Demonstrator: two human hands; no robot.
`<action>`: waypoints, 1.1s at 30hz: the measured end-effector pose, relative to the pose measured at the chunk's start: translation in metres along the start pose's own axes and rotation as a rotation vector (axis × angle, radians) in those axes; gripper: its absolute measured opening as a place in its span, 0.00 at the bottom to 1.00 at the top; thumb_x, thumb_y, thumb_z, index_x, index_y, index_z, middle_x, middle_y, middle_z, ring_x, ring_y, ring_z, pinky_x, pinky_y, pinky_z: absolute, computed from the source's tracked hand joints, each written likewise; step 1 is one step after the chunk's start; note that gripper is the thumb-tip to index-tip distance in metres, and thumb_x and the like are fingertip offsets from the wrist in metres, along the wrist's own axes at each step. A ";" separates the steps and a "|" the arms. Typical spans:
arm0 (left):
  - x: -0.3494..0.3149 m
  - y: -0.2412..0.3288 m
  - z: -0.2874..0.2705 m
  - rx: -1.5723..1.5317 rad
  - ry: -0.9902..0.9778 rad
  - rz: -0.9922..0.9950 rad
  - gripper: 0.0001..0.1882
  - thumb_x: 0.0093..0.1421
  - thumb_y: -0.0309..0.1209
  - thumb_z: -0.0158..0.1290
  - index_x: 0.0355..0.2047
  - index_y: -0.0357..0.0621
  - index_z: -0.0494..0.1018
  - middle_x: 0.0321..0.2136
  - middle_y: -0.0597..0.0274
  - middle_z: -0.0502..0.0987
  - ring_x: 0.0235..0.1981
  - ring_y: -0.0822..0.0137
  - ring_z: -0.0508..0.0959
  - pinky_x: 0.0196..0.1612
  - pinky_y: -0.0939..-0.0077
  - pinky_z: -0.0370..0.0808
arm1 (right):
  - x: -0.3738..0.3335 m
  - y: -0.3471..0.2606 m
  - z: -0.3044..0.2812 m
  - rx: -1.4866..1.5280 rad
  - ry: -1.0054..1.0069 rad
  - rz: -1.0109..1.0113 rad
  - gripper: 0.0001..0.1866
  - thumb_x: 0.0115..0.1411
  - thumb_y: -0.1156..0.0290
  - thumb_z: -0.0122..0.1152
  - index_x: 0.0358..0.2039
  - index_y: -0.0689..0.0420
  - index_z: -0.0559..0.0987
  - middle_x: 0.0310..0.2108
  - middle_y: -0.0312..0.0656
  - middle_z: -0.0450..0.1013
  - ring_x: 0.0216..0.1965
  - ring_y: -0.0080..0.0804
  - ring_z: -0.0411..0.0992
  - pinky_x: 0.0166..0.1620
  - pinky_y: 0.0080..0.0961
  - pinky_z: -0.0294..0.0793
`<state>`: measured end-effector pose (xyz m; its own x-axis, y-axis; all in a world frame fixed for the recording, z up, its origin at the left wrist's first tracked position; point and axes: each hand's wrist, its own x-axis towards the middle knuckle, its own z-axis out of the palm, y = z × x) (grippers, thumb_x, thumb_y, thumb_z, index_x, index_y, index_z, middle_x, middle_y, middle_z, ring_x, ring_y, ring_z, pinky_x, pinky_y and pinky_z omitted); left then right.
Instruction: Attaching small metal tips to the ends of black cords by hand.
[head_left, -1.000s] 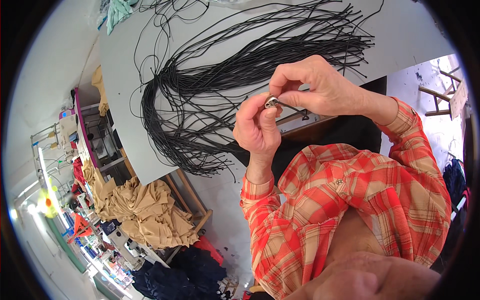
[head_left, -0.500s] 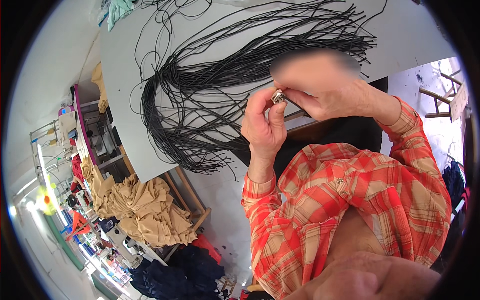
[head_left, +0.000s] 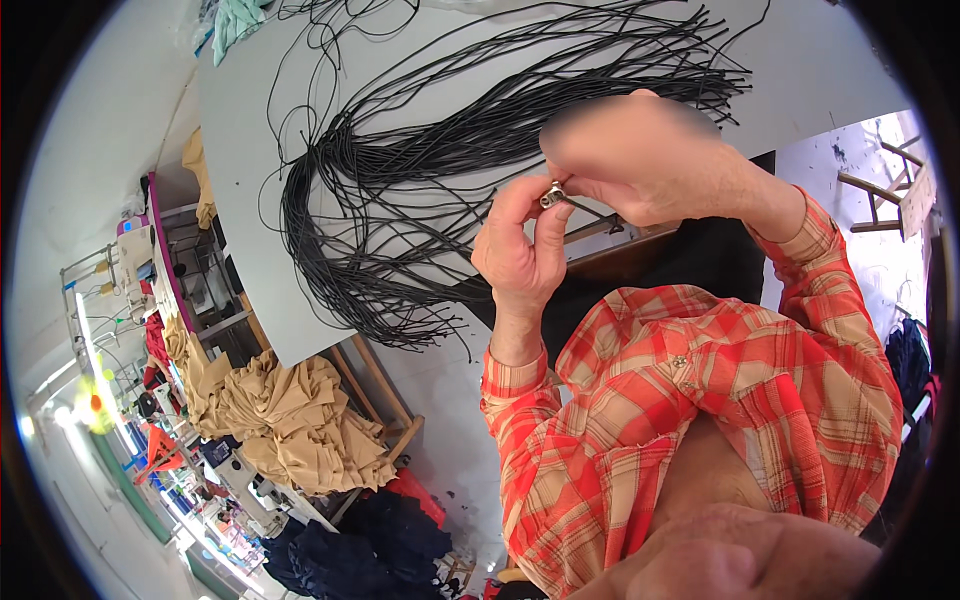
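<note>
Above the near edge of the table, my left hand [head_left: 522,243] pinches a small shiny metal cord stopper [head_left: 552,195] between thumb and forefinger. A round hole shows in its end. My right hand [head_left: 650,175] is against its far side, fingers closed; a blur covers part of that hand, so its grip is partly hidden. A black cord [head_left: 598,210] runs from the stopper under my right hand, its tip hanging below. Behind both hands, a large bundle of black cords [head_left: 430,145] lies across the table, bent round at the left, with loose ends fanning out.
The grey table [head_left: 250,250] has its near edge just below my hands. Tan fabric [head_left: 300,420] is piled at the lower left, with dark blue cloth [head_left: 350,545] beneath. A wooden stool [head_left: 885,195] stands at the right. Pale green cloth [head_left: 238,22] lies at the far left corner.
My left hand has shifted slightly left and down, and the stopper has turned so its hole shows. More of the black cord now shows below my right hand.
</note>
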<state>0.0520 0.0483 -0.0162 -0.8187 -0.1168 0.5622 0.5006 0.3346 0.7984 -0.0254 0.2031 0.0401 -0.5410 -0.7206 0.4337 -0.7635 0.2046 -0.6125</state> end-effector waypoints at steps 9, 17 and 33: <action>-0.005 0.003 -0.008 -0.168 0.003 -0.090 0.13 0.51 0.26 0.58 0.35 0.33 0.69 0.26 0.59 0.75 0.21 0.74 0.73 0.24 0.84 0.71 | 0.000 0.014 -0.026 0.587 0.002 0.431 0.05 0.47 0.81 0.57 0.24 0.61 0.70 0.25 0.41 0.74 0.29 0.22 0.73 0.31 0.19 0.72; 0.002 0.020 0.006 -0.658 0.070 -0.283 0.16 0.52 0.22 0.56 0.41 0.33 0.66 0.27 0.58 0.73 0.23 0.73 0.73 0.23 0.84 0.71 | 0.000 0.002 -0.003 1.292 0.107 0.343 0.14 0.52 0.61 0.60 0.26 0.56 0.66 0.23 0.42 0.72 0.25 0.22 0.69 0.29 0.16 0.68; 0.003 0.025 0.023 -1.171 0.133 -0.304 0.17 0.53 0.29 0.56 0.40 0.34 0.66 0.23 0.60 0.70 0.18 0.70 0.71 0.13 0.83 0.67 | 0.003 -0.001 0.015 1.231 0.205 0.357 0.13 0.57 0.64 0.57 0.33 0.61 0.70 0.20 0.31 0.65 0.21 0.15 0.63 0.26 0.12 0.63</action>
<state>0.0554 0.0783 0.0007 -0.9460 -0.1612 0.2812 0.3005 -0.7615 0.5744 -0.0210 0.1911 0.0317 -0.7734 -0.6165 0.1473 0.1978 -0.4555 -0.8680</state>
